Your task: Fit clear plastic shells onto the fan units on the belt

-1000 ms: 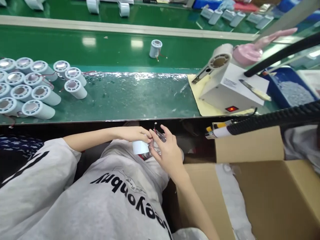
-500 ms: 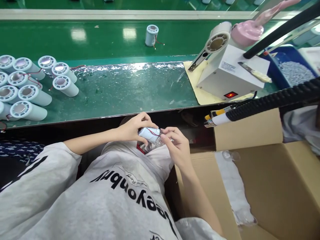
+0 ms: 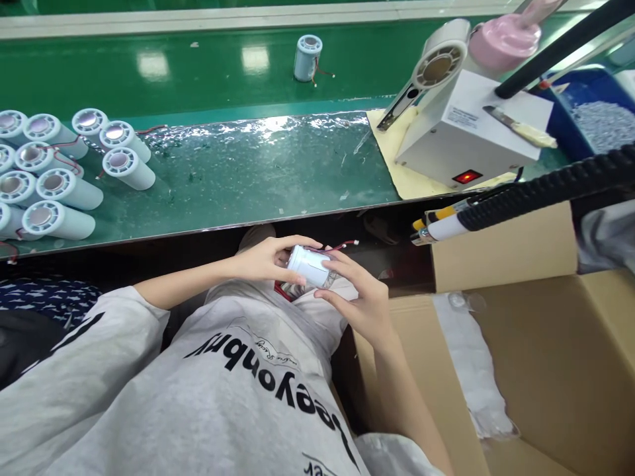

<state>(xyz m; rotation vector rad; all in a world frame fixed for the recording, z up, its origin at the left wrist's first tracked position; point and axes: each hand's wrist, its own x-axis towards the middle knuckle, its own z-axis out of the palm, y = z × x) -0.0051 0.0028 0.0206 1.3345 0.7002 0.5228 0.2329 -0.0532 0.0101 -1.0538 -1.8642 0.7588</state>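
A light blue cylinder (image 3: 308,266) lies on its side between my hands above my lap. My left hand (image 3: 278,259) grips its left end, thumb below and fingers over the top. Around the right end are the fingers and thumb of my right hand (image 3: 354,284). Red and dark wires with a small white plug (image 3: 356,242) stick out past the top of the right hand. Something clear shows at the cylinder's right end, partly hidden by the fingers.
Several similar cylinders (image 3: 67,188) stand at the left of the green bench (image 3: 238,178). One more (image 3: 307,58) stands farther back. At the right are a white machine (image 3: 466,132) with a lit red switch, a black hose (image 3: 546,192), a blue bin (image 3: 555,109) and an open carton (image 3: 540,344).
The cylinder has turned in my hands, and its wires now point up and right. My right hand has shifted from the wires to a grip around the cylinder's end. The view has moved slightly.
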